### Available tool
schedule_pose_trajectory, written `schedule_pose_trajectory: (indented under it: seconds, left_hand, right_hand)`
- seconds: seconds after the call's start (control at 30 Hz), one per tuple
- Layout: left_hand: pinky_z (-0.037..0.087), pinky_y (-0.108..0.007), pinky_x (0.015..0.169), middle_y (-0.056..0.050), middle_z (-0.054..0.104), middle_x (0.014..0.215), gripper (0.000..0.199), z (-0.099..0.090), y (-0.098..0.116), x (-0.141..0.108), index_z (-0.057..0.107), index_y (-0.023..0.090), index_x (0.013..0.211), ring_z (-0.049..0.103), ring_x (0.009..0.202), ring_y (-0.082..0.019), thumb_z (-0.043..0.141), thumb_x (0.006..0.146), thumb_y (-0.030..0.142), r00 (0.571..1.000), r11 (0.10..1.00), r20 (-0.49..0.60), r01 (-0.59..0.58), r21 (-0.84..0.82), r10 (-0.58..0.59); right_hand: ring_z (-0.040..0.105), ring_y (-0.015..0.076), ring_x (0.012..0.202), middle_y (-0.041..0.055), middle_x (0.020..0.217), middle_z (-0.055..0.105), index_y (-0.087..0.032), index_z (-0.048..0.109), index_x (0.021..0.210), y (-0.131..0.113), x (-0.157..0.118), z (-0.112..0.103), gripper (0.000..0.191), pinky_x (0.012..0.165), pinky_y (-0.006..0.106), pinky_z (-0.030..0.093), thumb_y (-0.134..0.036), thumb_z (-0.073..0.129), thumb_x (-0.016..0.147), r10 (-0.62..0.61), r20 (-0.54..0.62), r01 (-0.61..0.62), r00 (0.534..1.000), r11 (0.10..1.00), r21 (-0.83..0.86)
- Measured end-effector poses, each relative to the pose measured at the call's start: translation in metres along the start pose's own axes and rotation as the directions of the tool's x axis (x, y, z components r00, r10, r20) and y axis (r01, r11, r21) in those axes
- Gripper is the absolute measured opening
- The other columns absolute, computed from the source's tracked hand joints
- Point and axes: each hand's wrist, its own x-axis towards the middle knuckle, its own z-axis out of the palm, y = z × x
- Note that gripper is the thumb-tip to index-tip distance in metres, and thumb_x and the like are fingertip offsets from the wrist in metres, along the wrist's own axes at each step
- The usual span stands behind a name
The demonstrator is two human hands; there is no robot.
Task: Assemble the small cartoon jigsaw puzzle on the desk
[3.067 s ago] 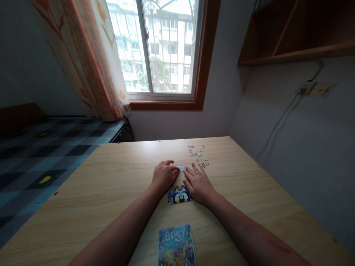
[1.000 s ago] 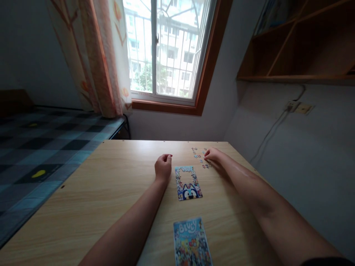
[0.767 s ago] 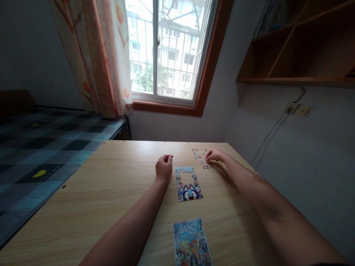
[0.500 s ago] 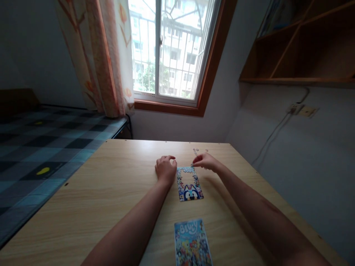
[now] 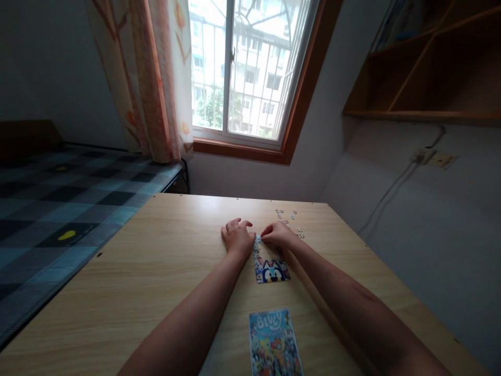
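A partly assembled jigsaw puzzle (image 5: 273, 272) lies on the wooden table, with a blue dog's face along its near edge and bare wood in its middle. My left hand (image 5: 238, 238) rests at its upper left edge, fingers apart and thumb touching the border. Over the puzzle's top part is my right hand (image 5: 279, 234), its thumb and fingers pinched on a small puzzle piece near the upper left corner. The fingers mostly cover that piece. My right hand also hides the puzzle's upper right part.
Several loose puzzle pieces (image 5: 293, 214) are scattered beyond and right of my right hand. Closer to me lies a Bluey picture card (image 5: 274, 342) on the table (image 5: 168, 271). A checkered bed (image 5: 97, 196) stands left, a wall right, a window ahead.
My right hand has moved left across the puzzle's top, from its upper right to near the upper left corner. My left hand stays at the left edge. The view has shifted slightly.
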Motion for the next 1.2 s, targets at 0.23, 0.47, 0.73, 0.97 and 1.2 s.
schedule_pose_trajectory:
  seconds: [0.23,0.47,0.73,0.97,1.2]
  left_hand:
    - [0.024,-0.058,0.115,-0.012,0.061,0.135,0.025,0.001,0.0,0.0,0.076,0.028,0.102,0.047,0.131,-0.035,0.071,0.077,0.028,1.0,1.0,0.025,0.007,-0.007,-0.006]
    - [0.024,-0.058,0.116,-0.012,0.062,0.135,0.024,-0.001,0.0,-0.001,0.077,0.028,0.101,0.048,0.131,-0.036,0.071,0.078,0.028,0.999,1.0,0.031,0.009,-0.01,-0.009]
    - [0.024,-0.054,0.118,-0.007,0.063,0.134,0.022,0.002,0.0,0.0,0.077,0.031,0.098,0.049,0.13,-0.031,0.071,0.078,0.03,0.999,0.999,0.031,0.028,0.029,-0.029]
    - [0.024,-0.054,0.117,-0.007,0.063,0.134,0.021,-0.001,0.002,0.0,0.076,0.031,0.098,0.049,0.129,-0.032,0.07,0.078,0.031,0.999,0.999,0.042,0.026,0.038,-0.027]
    - [0.025,-0.054,0.117,-0.007,0.063,0.134,0.02,-0.001,0.002,0.0,0.077,0.031,0.099,0.05,0.129,-0.032,0.071,0.079,0.031,0.999,0.999,0.046,0.02,0.027,-0.021]
  right_hand:
    - [0.065,0.0134,0.068,0.002,0.076,0.076,-0.019,0.083,0.092,0.0,-0.002,0.002,0.024,0.058,0.019,0.041,-0.02,0.07,0.071,-0.03,-0.016,0.028,0.999,0.991,-0.13]
    - [0.066,0.015,0.072,0.0015,0.079,0.077,-0.023,0.084,0.092,-0.01,-0.01,0.0,0.024,0.062,0.021,0.041,-0.023,0.071,0.073,-0.071,-0.043,0.059,0.997,0.969,-0.242]
    - [0.068,0.015,0.079,-0.0008,0.088,0.078,-0.031,0.083,0.095,-0.02,-0.021,-0.001,0.019,0.068,0.023,0.043,-0.031,0.07,0.081,-0.122,-0.058,0.089,0.991,0.912,-0.4]
    - [0.07,0.0165,0.084,0.0002,0.088,0.078,-0.028,0.082,0.098,-0.015,-0.021,0.001,0.021,0.073,0.023,0.045,-0.027,0.069,0.082,-0.094,-0.073,0.065,0.993,0.943,-0.326]
    - [0.067,0.0152,0.081,0.0005,0.089,0.076,-0.03,0.082,0.101,-0.009,-0.021,0.005,0.021,0.077,0.024,0.046,-0.037,0.073,0.083,-0.243,-0.11,0.192,0.964,0.917,-0.349]
